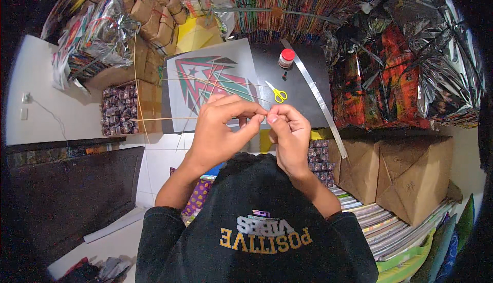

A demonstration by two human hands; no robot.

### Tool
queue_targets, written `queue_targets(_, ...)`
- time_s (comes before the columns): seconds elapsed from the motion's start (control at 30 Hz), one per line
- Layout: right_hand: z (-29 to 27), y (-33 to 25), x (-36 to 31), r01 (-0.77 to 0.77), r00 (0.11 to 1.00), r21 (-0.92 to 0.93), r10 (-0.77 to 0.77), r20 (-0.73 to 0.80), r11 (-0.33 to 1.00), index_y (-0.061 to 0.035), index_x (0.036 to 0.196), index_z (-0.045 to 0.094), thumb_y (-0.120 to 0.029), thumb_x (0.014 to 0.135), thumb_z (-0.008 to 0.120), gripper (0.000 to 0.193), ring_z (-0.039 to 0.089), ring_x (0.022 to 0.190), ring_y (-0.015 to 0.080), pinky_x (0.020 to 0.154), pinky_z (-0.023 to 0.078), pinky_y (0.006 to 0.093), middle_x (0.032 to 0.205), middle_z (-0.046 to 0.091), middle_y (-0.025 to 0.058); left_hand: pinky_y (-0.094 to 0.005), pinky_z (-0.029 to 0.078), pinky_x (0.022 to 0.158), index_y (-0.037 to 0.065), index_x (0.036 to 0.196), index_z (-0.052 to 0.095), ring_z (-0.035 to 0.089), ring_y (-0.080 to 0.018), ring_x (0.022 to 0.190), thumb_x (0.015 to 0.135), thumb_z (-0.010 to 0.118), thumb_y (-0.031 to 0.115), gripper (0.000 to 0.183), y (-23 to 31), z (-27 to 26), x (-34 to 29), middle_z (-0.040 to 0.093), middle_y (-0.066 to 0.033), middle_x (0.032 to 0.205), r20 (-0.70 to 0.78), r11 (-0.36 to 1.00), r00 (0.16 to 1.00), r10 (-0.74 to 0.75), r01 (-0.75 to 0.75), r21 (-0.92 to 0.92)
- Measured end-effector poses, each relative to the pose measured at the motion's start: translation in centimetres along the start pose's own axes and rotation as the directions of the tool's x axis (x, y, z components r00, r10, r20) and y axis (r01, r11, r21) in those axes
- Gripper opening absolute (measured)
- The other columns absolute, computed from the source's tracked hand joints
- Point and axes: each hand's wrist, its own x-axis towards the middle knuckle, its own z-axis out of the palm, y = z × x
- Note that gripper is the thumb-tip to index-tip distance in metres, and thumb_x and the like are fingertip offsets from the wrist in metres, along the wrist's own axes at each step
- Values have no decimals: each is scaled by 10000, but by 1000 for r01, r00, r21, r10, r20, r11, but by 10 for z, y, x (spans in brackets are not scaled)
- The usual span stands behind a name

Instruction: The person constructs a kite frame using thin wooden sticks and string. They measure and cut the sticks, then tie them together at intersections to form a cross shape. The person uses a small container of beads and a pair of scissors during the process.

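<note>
My left hand (223, 124) and my right hand (289, 133) meet fingertip to fingertip over the table's front edge. Thumb and forefinger are pinched on each; what lies between them is too small to make out. From the left, a thin light-brown stick (162, 119) runs behind my left hand; whether it reaches the fingertips is hidden. Beyond my hands lies a white sheet (177, 109) with a red, green and black angular design (205, 75). Several thin sticks cross over it. Yellow-handled scissors (280, 95) rest to the sheet's right.
On the dark tabletop (305, 98) stand a red-lidded jar (286, 58) and a small dark bottle (284, 76). A long metal ruler (321, 100) slants past the right edge. Stacked colourful sheets (277, 26), plastic-wrapped bundles (395, 77) and brown packages (413, 175) surround the table.
</note>
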Motion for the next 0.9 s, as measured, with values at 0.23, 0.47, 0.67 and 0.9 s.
queue_targets(0.23, -4, -6, -1, -76, 993, 12, 75, 89, 997, -13, 1019, 672, -108, 974, 689, 106, 407, 626, -37, 529, 288, 166, 771, 557, -96, -325, 469, 737, 57, 925, 785, 644, -158, 682, 811, 790, 69, 115, 0, -3, -3, 726, -48, 773, 26, 997, 999, 27, -25, -74)
queue_targets(0.47, -5, -14, -3, -222, 968, 88, 209, 139, 971, -15, 1019, 679, -89, 957, 663, 97, 381, 552, -25, 476, 264, 187, 732, 548, -87, -322, 469, 717, 76, 1024, 811, 642, -155, 681, 786, 768, 34, 246, 3, -9, -2, 731, -51, 786, 98, 994, 992, 77, -69, -84)
queue_targets(0.67, -8, -11, -3, -209, 970, 76, 197, 142, 975, -7, 1017, 679, -92, 956, 661, 106, 391, 542, -21, 474, 265, 187, 720, 563, -85, -321, 468, 704, 74, 1000, 816, 644, -154, 683, 779, 770, 25, 231, 1, -7, -3, 720, -52, 779, 89, 992, 992, 87, -78, -97)
queue_targets(0.9, -10, -13, -2, -226, 965, 67, 214, 152, 972, -12, 1007, 680, -98, 962, 660, 100, 385, 542, -24, 473, 259, 187, 719, 556, -90, -323, 471, 704, 62, 948, 805, 644, -159, 684, 785, 786, 38, 166, 0, -6, -2, 717, -53, 775, 86, 992, 994, 66, -56, -114)
